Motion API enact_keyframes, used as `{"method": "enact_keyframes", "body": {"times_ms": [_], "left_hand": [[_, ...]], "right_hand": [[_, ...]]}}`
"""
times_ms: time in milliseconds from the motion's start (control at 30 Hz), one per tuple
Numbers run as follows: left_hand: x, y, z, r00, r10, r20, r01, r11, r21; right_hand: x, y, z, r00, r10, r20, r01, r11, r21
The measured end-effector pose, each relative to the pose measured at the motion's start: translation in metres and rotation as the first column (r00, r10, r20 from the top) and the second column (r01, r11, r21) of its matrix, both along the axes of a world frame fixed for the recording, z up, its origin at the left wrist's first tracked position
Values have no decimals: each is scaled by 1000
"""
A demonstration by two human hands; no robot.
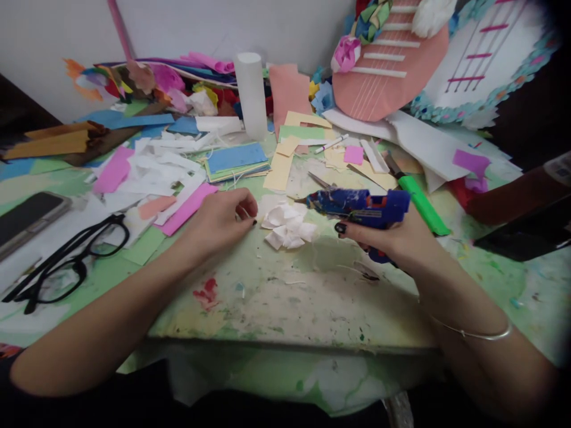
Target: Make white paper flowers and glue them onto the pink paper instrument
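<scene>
My right hand [392, 238] is wrapped round a blue glue gun [363, 208], its nozzle pointing left toward a white paper flower [288, 224] lying on the table. My left hand [220, 220] rests just left of the flower with its fingers curled in a pinch; a small white piece seems to sit between the fingertips, too small to name. A thin bangle circles my right wrist.
Black glasses [66, 261] and a phone [29, 217] lie at the left. Coloured paper scraps [151, 172], a white roll [250, 95], a green marker [422, 205], a pen [331, 143] and a pink paper guitar [392, 65] crowd the back of the paint-stained table [289, 309].
</scene>
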State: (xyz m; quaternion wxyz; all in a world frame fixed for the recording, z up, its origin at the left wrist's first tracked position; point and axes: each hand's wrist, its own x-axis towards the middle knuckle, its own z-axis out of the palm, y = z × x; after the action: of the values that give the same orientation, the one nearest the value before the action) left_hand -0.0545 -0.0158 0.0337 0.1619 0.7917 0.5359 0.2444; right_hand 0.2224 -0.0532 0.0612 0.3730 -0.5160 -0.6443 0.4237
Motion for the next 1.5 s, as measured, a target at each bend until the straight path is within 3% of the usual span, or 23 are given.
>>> {"method": "enact_keyframes", "body": {"times_ms": [100,167,233,333,367,467,533,633,733,933,1133,1200,1333,1400,1500], "left_hand": [[0,2,5,976,-99,194,58,977,207],[8,-9,15,964,-220,150,146,908,393],[24,-29,25,975,-219,-30,196,793,577],[53,-67,31,905,-306,-297,423,552,719],[62,-79,29,893,-296,-340,450,562,694],[85,-105,13,935,-201,-294,348,688,637],[95,-115,-1,971,-164,-173,235,777,583],[104,-122,-16,996,-76,-36,84,843,531],[108,-123,-20,1000,-12,-21,21,859,512],[107,-126,-18,993,45,-109,20,848,529],[98,-131,-22,996,76,-39,-46,863,504],[97,-131,-19,999,40,21,-45,904,425],[100,-130,-13,935,-62,349,15,991,137],[102,-129,-12,896,-51,442,38,999,37],[103,-127,-15,874,-40,484,33,999,23]], "right_hand": [[-8,0,-7,996,75,52,-74,997,-21],[-10,-1,-11,993,96,75,-94,995,-27],[-10,-3,-14,990,113,83,-115,993,16],[-9,-6,-18,978,176,109,-187,978,96],[-9,-6,-19,973,196,122,-209,972,105],[-14,-7,-20,964,219,153,-236,967,101],[-18,-7,-22,958,231,171,-252,961,111],[-22,-7,-28,952,222,212,-262,948,181],[-24,-7,-36,953,194,234,-248,942,227],[-28,-5,-40,957,160,241,-226,934,278],[-31,-6,-39,965,151,213,-212,931,298],[-31,-7,-41,968,145,205,-201,937,286],[-31,-7,-43,975,124,186,-171,947,270],[-31,-7,-43,974,106,200,-164,940,298],[-31,-6,-42,968,107,225,-180,925,333]]}}
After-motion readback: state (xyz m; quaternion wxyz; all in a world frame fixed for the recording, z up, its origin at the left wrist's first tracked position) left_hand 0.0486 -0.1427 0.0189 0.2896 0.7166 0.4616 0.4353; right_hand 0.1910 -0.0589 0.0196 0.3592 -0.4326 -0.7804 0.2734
